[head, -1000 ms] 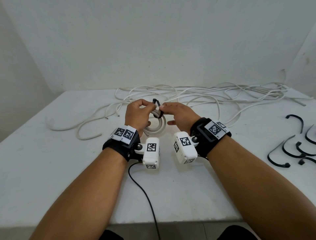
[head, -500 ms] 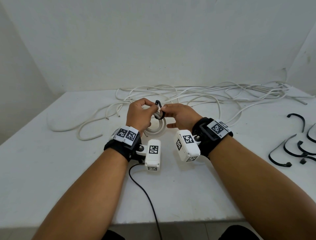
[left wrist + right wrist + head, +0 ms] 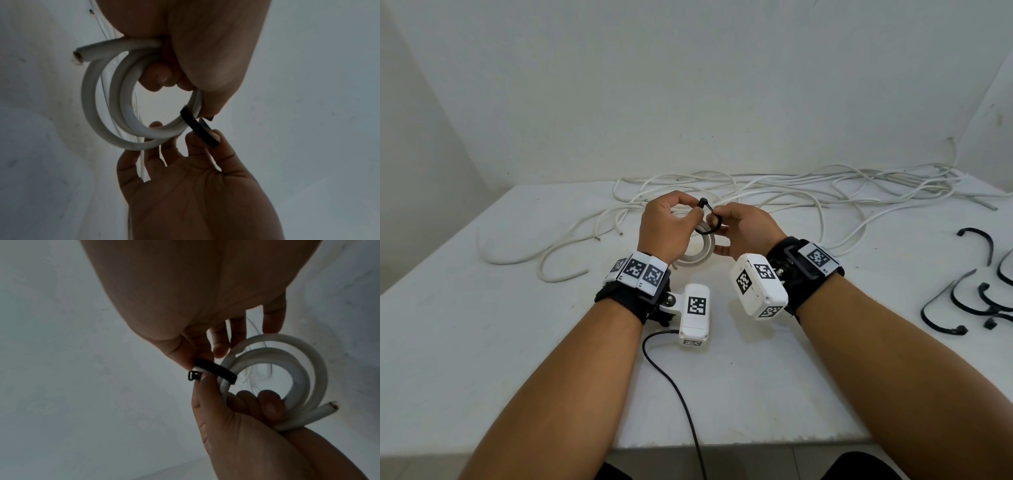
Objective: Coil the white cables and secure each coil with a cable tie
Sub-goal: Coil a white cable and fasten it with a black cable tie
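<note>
Worktop (image 3: 482,342) bare at left edge; left hand (image 3: 666,228) grip curled round white coil (image 3: 697,255) above centre; right hand (image 3: 744,229) grip pinches black cable tie (image 3: 710,219) looped over coil; loose white cables (image 3: 808,192) along rear edge; spare ties (image 3: 976,298) near right edge.

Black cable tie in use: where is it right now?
Head view, table centre: the black cable tie loops the white coil, pinched between left hand and right hand.

Head view bright, even, w/ soft shadows & edge distortion; both wrist views dim, backlit, slightly blurry.
</note>
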A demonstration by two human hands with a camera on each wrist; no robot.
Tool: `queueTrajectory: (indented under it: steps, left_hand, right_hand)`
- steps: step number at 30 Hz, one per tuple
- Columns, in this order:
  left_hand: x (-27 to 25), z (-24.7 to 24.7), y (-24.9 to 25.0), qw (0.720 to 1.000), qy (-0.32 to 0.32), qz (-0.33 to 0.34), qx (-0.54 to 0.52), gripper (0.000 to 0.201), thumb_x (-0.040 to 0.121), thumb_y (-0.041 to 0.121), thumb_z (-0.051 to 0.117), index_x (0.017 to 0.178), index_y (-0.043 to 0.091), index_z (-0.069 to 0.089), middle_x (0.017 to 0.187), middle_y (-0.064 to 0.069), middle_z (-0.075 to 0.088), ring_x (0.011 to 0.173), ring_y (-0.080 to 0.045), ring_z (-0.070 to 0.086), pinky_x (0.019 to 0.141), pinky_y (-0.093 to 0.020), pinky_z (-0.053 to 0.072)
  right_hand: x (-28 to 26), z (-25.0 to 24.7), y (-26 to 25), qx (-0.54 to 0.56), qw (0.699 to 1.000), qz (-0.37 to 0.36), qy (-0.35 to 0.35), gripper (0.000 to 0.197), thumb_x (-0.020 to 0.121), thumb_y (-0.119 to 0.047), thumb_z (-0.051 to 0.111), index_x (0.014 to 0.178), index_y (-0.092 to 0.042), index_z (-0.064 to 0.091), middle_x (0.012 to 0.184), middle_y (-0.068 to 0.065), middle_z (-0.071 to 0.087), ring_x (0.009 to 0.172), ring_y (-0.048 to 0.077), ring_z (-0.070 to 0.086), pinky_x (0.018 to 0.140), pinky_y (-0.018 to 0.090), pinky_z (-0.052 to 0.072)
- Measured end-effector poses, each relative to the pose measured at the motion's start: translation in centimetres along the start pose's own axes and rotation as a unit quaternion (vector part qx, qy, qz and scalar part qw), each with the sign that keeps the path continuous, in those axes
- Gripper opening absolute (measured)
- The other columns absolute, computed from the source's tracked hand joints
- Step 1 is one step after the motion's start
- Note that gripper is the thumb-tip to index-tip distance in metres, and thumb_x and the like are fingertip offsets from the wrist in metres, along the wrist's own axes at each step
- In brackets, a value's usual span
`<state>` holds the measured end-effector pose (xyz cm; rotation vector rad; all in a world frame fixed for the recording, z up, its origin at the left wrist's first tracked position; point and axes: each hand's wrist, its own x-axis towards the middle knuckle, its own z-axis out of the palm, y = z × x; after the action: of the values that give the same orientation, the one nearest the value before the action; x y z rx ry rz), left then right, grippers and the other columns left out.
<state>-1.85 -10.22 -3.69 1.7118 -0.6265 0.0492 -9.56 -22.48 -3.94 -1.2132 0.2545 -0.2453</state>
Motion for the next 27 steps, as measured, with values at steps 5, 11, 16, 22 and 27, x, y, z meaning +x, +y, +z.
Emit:
queueTrajectory:
  steps: [5, 11, 16, 22, 27]
  left_hand:
    - [-0.15, 0.13, 0.29, 1.000, -0.004, -0.002, -0.002, 0.003, 0.081, 0.017, 0.069, 0.082, 0.018, 0.071, 0.056, 0.013, 0.061, 0.042, -0.008, 0.042, 0.050, -0.025, 0.037]
    - [-0.27, -0.01, 0.38, 0.997, 0.009, -0.064, -0.046, 0.007, 0.079, 0.016, 0.068, 0.084, 0.017, 0.073, 0.054, 0.008, 0.061, 0.057, -0.022, 0.040, 0.052, -0.032, 0.035]
    - [-0.42, 0.02, 0.61, 0.997, 0.010, -0.060, -0.048, 0.009, 0.080, 0.014, 0.067, 0.085, 0.018, 0.073, 0.052, 0.012, 0.061, 0.057, -0.024, 0.039, 0.052, -0.032, 0.034]
    - [-0.33, 0.06, 0.53, 0.997, 0.014, -0.055, -0.044, 0.009, 0.080, 0.014, 0.067, 0.085, 0.019, 0.073, 0.049, 0.011, 0.057, 0.050, -0.020, 0.036, 0.051, -0.029, 0.033]
    - [-0.33, -0.22, 0.38, 1.000, -0.003, 0.009, -0.008, 0.005, 0.083, 0.015, 0.068, 0.086, 0.017, 0.072, 0.061, 0.010, 0.062, 0.037, -0.002, 0.042, 0.044, -0.019, 0.032]
  right_hand:
    - [-0.14, 0.01, -0.20, 0.000, 1.000, -0.010, 0.003, 0.028, 0.093, -0.013, 0.049, 0.065, -0.015, 0.053, 0.070, 0.000, 0.055, 0.074, 0.016, 0.063, 0.076, 0.038, 0.044]
    - [0.07, 0.45, -0.15, -0.043, 0.999, -0.011, -0.022, 0.033, 0.094, -0.018, 0.046, 0.062, -0.018, 0.053, 0.068, -0.005, 0.056, 0.079, 0.012, 0.061, 0.074, 0.034, 0.043]
    - [-0.06, 0.34, -0.26, -0.047, 0.999, -0.018, -0.011, 0.030, 0.093, -0.018, 0.048, 0.063, -0.016, 0.053, 0.069, -0.005, 0.056, 0.078, 0.011, 0.063, 0.072, 0.033, 0.045]
    - [-0.03, 0.41, -0.22, -0.030, 0.999, -0.023, 0.004, 0.028, 0.092, -0.017, 0.050, 0.065, -0.017, 0.052, 0.068, -0.004, 0.054, 0.076, 0.013, 0.062, 0.071, 0.033, 0.044]
    - [-0.21, 0.50, -0.21, -0.026, 0.999, -0.019, 0.009, 0.029, 0.093, -0.016, 0.051, 0.064, -0.016, 0.052, 0.068, -0.003, 0.056, 0.071, 0.011, 0.065, 0.076, 0.035, 0.043]
